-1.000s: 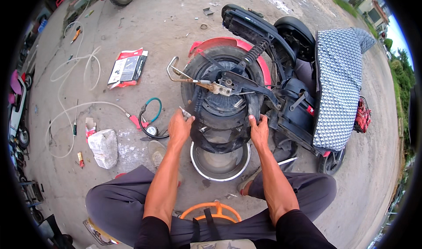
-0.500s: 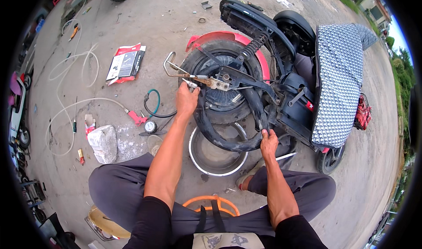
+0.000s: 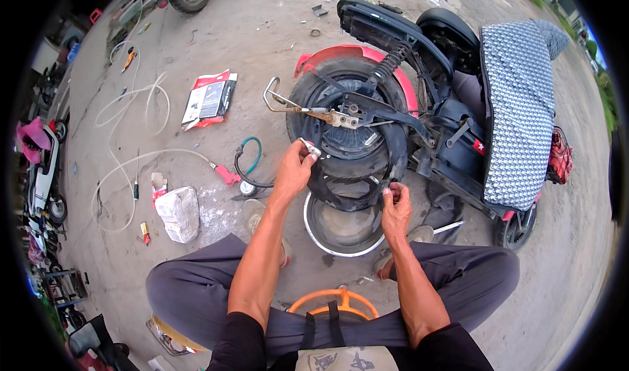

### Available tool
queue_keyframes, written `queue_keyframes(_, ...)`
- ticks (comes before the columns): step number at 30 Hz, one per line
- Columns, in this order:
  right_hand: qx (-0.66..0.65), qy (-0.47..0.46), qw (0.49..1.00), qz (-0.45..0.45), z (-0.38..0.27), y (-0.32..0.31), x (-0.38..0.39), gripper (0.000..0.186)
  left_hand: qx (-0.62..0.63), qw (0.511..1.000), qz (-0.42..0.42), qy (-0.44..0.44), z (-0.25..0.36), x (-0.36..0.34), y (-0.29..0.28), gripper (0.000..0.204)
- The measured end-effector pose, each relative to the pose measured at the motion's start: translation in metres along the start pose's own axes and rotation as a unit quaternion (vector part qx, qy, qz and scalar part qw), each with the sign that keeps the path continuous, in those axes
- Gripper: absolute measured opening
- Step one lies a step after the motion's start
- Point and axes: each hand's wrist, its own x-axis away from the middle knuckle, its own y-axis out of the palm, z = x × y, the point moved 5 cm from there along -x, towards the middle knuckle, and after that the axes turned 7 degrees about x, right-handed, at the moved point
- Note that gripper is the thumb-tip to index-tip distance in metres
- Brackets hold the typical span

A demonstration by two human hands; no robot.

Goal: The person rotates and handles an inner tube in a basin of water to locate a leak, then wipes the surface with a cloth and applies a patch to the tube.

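A black inner tube (image 3: 339, 201) hangs in a loop from the rear wheel of a scooter lying on its side. My left hand (image 3: 292, 172), left of the tube, is closed on a small silvery cylinder (image 3: 310, 148) whose kind I cannot make out. The fingers of my right hand (image 3: 396, 212) are pinched together at the tube's right lower edge; whatever they hold is too small to make out. Under the loop stands a round metal basin (image 3: 317, 235) with murky liquid. Above the tube are the wheel's tyre (image 3: 298, 109) and a bent metal stand (image 3: 270, 94).
A patterned cover (image 3: 521, 109) drapes the scooter's front. Left of my hands lie a red air-hose handle (image 3: 227, 176), a gauge (image 3: 247, 188), a pale hose (image 3: 141, 163), a whitish block (image 3: 178, 215) and a flat package (image 3: 208, 100). An orange round frame (image 3: 303, 301) sits between my legs.
My right hand has let its wrapped hold on the tube go and now pinches at its edge. The tube's loop sits higher over the basin. The whole view has shifted slightly.
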Motion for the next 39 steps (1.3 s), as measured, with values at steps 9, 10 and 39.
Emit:
queue_keyframes(9,-0.26,0.117,0.902,-0.325,-0.066,0.111,0.009,0.04,-0.135,0.984,-0.028,0.117,0.001,0.0,0.012,0.019)
queue_keyframes(10,-0.289,0.144,0.889,-0.324,-0.071,0.119,0.007,0.041,-0.168,0.978,-0.037,0.12,0.001,-0.001,0.014,0.02)
queue_keyframes(39,-0.319,0.222,0.844,-0.369,-0.08,0.157,0.007,0.045,-0.18,0.969,0.003,0.171,-0.011,0.019,0.025,0.017)
